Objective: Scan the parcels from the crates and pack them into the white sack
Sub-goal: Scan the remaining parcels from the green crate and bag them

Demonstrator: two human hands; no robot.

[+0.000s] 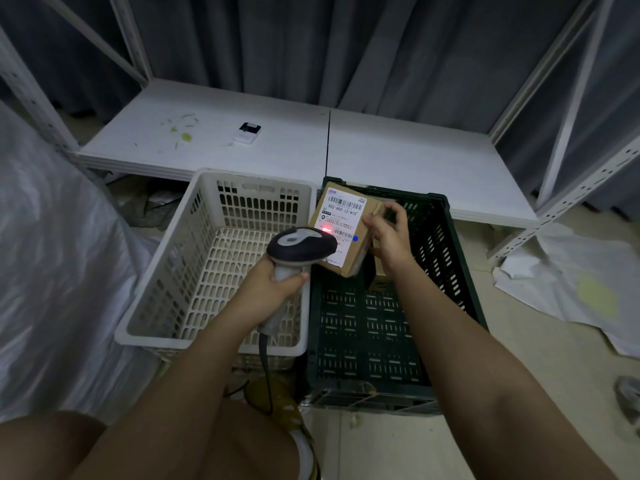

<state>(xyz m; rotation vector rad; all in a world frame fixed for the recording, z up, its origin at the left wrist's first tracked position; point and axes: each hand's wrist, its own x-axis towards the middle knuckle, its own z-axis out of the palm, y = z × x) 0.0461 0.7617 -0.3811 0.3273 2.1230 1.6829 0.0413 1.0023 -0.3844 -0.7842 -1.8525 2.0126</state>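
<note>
My right hand pinches the cardboard parcel by its right edge, holding it tilted above the far end of the dark green crate. My left hand is wrapped round the handle of the scanner, whose head sits just beside the parcel's label, a red spot glowing on the label.

The red spot lands beside the lower barcode rather than across it, so the scan may miss; the scanner head is also very near the label, and it covers part of it. My grip on the parcel is only at one edge, so it could twist or drop back into the green crate. The scanner's cable hangs down past the white crate, left of the green one, and could snag its rim. The white sack lies further left, past the white crate, a long reach across.
</note>
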